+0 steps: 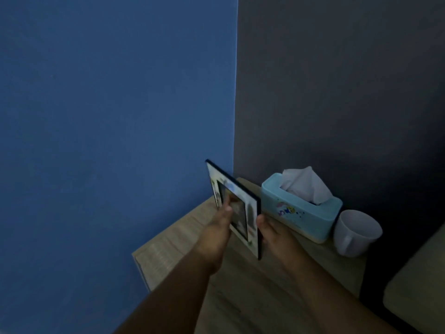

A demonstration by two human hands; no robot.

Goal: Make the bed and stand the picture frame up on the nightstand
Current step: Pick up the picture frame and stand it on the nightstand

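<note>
A dark-edged picture frame [243, 208] with a pale mat stands tilted on edge above the wooden nightstand [173, 239], its face turned toward the blue wall. My left hand [216, 235] grips its left side, thumb across the picture. My right hand [272, 235] holds its dark right edge, fingers behind it. Whether the frame's bottom touches the wood is hidden by my hands. Only a corner of the bed [416, 285] shows at lower right.
A light blue tissue box [303, 213] with a tissue sticking out sits just right of the frame. A white mug [356, 232] stands beyond it near the dark grey wall. The blue wall runs along the nightstand's left side.
</note>
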